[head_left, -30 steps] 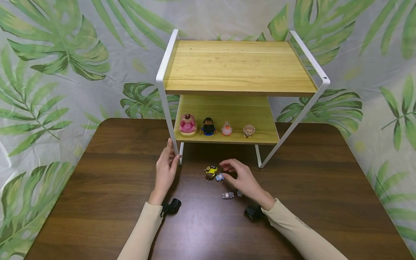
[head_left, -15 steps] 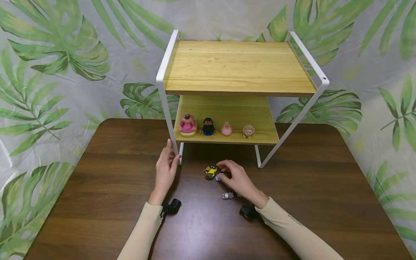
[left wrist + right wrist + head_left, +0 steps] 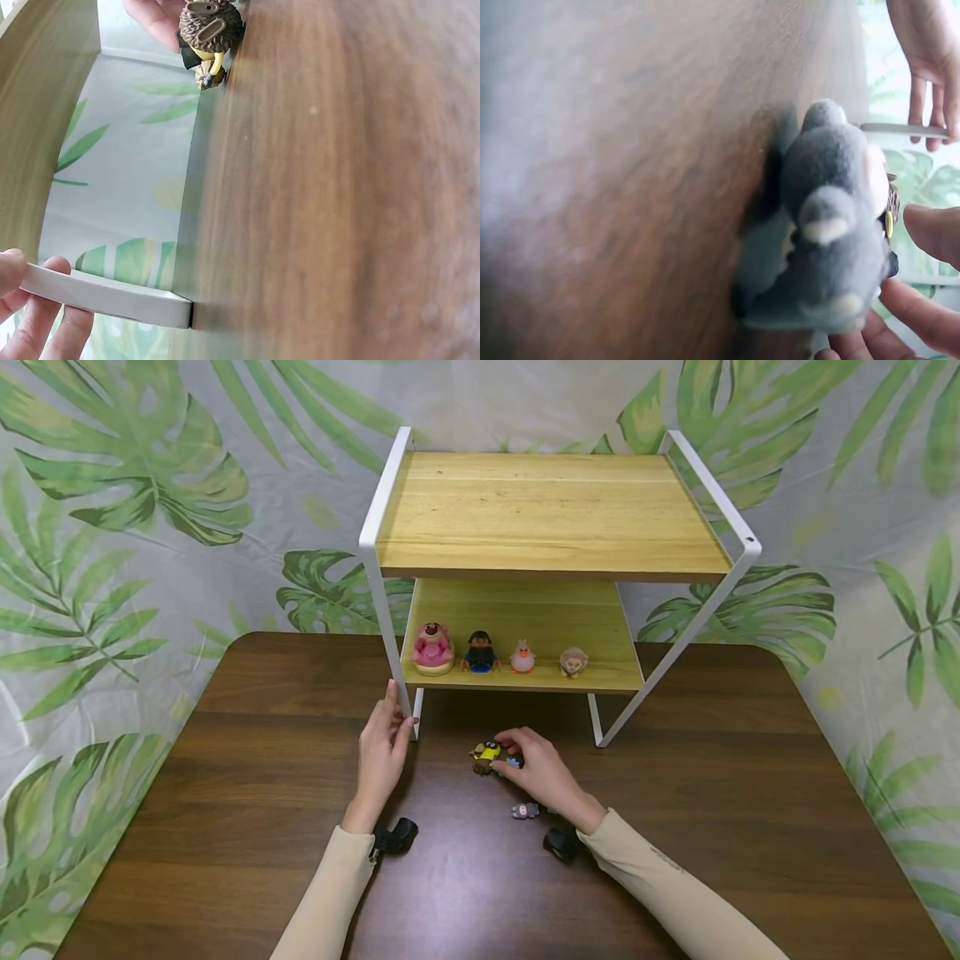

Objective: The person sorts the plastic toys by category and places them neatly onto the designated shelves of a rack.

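My left hand (image 3: pixel 381 756) grips the white metal leg (image 3: pixel 120 298) of a two-tier shelf (image 3: pixel 547 514), thumb and fingers on either side of it. Over the table, my right hand (image 3: pixel 542 770) reaches in beside a small toy figure (image 3: pixel 487 754) with a yellow top and a spiky brown body (image 3: pixel 214 34). Thumb and fingers stand apart in the right wrist view, with the figure beyond their gap. A small blue toy figure (image 3: pixel 514 762) lies partly hidden under that hand. A grey toy figure (image 3: pixel 526 811) lies on the table nearer me.
On the lower shelf board stand a pink bear (image 3: pixel 432 650), a dark-clothed figure (image 3: pixel 480 653), a pale duck (image 3: pixel 522 657) and a beige furry toy (image 3: pixel 574 662). A leaf-patterned cloth (image 3: pixel 150 485) hangs behind the brown table (image 3: pixel 262 735).
My right hand has moved left, from above the blue figure to the yellow-topped figure, covering part of the blue one. My left hand stays on the shelf leg.
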The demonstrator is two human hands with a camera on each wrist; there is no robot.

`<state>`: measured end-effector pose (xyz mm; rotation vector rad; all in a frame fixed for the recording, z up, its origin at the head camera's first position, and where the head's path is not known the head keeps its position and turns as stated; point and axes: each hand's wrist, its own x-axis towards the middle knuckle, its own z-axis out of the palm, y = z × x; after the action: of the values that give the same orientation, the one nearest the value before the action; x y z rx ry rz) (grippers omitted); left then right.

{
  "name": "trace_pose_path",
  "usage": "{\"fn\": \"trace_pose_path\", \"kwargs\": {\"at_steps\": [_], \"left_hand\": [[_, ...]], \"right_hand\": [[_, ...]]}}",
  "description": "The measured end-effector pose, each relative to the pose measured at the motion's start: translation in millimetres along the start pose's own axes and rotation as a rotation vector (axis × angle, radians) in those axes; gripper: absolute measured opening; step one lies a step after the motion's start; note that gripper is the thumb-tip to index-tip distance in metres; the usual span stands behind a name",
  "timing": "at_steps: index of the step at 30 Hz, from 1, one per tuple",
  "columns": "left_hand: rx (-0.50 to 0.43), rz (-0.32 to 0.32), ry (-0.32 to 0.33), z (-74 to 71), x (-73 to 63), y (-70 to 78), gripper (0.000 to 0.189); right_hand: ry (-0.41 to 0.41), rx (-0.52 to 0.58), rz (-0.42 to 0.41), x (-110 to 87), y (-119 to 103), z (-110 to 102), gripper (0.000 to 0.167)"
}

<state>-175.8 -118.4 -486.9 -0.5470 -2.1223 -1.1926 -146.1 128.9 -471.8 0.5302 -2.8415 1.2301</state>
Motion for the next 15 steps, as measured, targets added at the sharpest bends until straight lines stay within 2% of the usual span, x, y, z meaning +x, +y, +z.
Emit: {"fn": "trace_pose_path", "kwargs": {"at_steps": [4, 11, 15], "left_hand": [[-0.008, -0.003, -0.002, -0.3, -0.1, -0.5, 0.095], [-0.006, -0.009, -0.006, -0.5, -0.1, -1.2, 0.096], [-0.005, -0.011, -0.009, -1.0, 0.1, -0.9, 0.096]], "right_hand": [[-0.015, -0.038, 0.029, 2.2, -1.6, 2.2, 0.038], [-0.021, -0.113, 0.010, 4.9, -3.2, 4.6, 0.044], [-0.026, -0.105, 0.008, 6.1, -3.7, 5.6, 0.043]]}}
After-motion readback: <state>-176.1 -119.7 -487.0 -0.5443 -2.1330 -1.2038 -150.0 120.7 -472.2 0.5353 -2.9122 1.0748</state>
